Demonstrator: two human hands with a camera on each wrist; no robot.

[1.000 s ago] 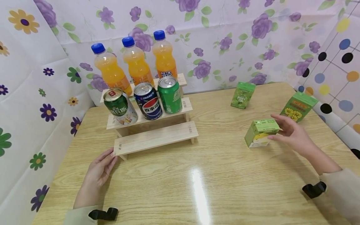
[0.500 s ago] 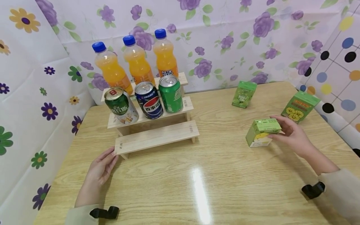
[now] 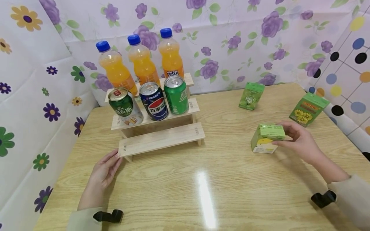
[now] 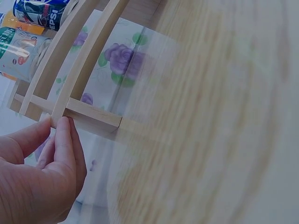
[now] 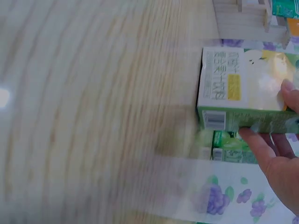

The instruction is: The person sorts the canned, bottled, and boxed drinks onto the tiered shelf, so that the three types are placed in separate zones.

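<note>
In the head view my left hand (image 3: 104, 170) pinches the left end of the lowest step of a three-tier wooden shelf (image 3: 162, 139). The left wrist view shows thumb and fingertips on that board's end (image 4: 60, 109). At the right, my right hand (image 3: 300, 141) grips a green juice carton (image 3: 264, 139) with a yellow fruit picture. It stands roughly upright, and whether its base touches the table cannot be told. The right wrist view shows the thumb on the front of the carton (image 5: 243, 81) and fingers along a side.
Three orange soda bottles (image 3: 144, 64) stand on the top step. The middle step bears a dark green can (image 3: 125, 107), a blue Pepsi can (image 3: 154, 102) and a green can (image 3: 176, 96). Two green packs, one plain (image 3: 251, 97) and one with yellow flowers (image 3: 307, 110), stand back right.
The carton has shifted slightly left and toward the front, and turned a little, with my right hand on it. My left hand stays on the shelf end.
</note>
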